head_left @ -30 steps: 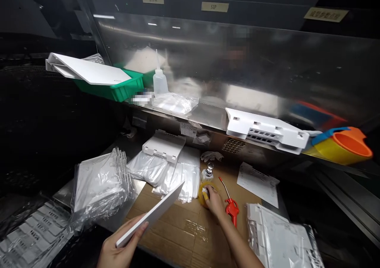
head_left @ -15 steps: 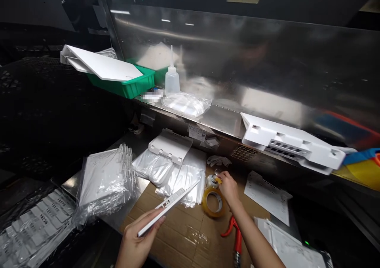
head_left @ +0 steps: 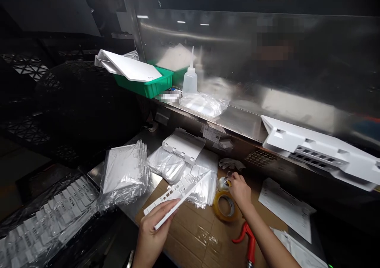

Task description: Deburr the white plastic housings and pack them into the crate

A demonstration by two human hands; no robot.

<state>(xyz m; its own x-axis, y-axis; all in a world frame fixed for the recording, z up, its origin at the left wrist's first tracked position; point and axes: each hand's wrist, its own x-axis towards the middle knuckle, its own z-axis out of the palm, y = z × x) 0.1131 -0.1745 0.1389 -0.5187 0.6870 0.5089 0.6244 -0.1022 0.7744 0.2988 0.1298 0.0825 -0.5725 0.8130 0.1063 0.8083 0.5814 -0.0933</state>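
Note:
My left hand (head_left: 156,226) grips a white plastic panel (head_left: 184,198) by its lower end, thumb on one side and fingers on the other. The panel is tilted, its slotted edge facing up and left. My right hand (head_left: 241,189) is closed at a small white container (head_left: 222,184), with a bit of something yellow (head_left: 228,182) at its fingertips; its kind is unclear. Just below lies a roll of yellowish tape (head_left: 225,207). A red-handled tool (head_left: 249,240) rests under my right forearm, partly hidden. Cardboard (head_left: 190,236) covers the worktop.
Bagged white panels (head_left: 126,173) are stacked at left, beside a long row of wrapped parts (head_left: 59,216). Another white panel (head_left: 185,143) lies on clear bags. The shelf holds a green bin (head_left: 148,88), a squeeze bottle (head_left: 190,82) and a large white part (head_left: 320,149).
The view has shifted left, so everything sits further right. The panel in my left hand has turned to show more of its slotted edge. My right hand stays at the container.

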